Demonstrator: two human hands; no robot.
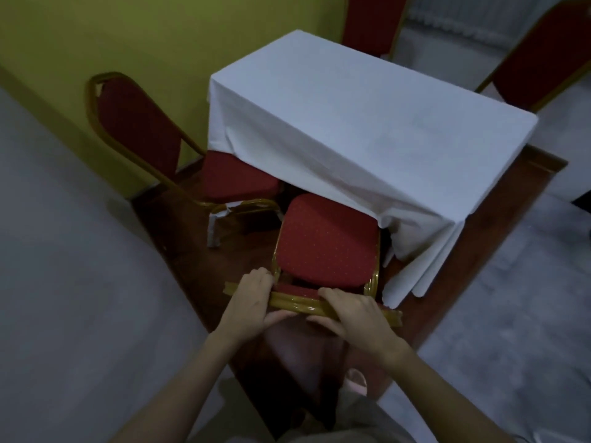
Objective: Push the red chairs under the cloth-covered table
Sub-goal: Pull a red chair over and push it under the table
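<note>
Both hands, left hand and right hand, fingers curled around the gold top rail of the near chair, its seat partly under the white-clothed counter. A second chair at the left side is also only partly in.

The top rail of the near red chair is gripped by the left hand and right hand; its seat front is tucked under the white tablecloth.
</note>
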